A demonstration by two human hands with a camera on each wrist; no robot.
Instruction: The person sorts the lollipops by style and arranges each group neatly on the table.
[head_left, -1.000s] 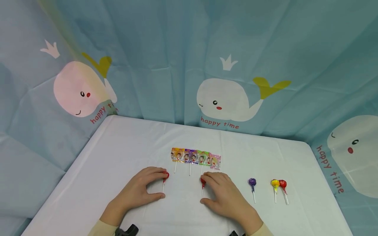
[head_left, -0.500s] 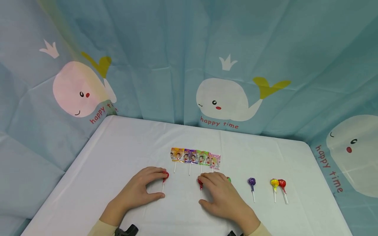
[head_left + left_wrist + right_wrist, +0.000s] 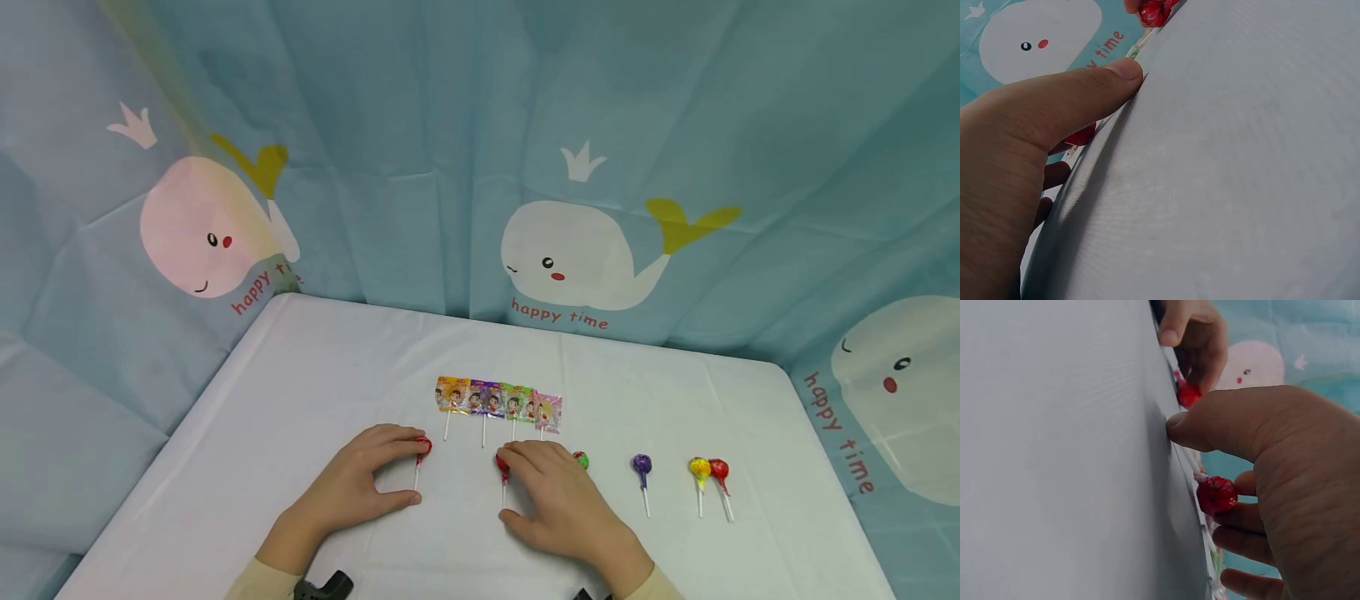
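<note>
In the head view my left hand [image 3: 367, 477] rests on the white table, fingertips touching the head of a red-wrapped lollipop [image 3: 423, 447], thumb by the end of its white stick. My right hand [image 3: 553, 492] touches another red lollipop [image 3: 502, 463] with its fingertips, its thumb near that stick's lower end. In the right wrist view this lollipop's round head [image 3: 1217, 495] lies against the fingers, with the thumb apart from it. The left wrist view shows the left thumb low over the cloth; its lollipop's head [image 3: 1082, 135] is partly hidden behind the thumb.
Behind the hands lies a row of flat-wrapped lollipops [image 3: 485, 398] in orange, purple, green and pink. Right of the right hand are a partly hidden green-and-red lollipop [image 3: 581, 459], a purple one [image 3: 642, 467], a yellow one [image 3: 700, 468] and a red one [image 3: 719, 469].
My right hand has slid left along the table, and the red lollipop at its fingertips has moved left with it. The green-and-red lollipop has come into sight behind it. My left hand stays put.
</note>
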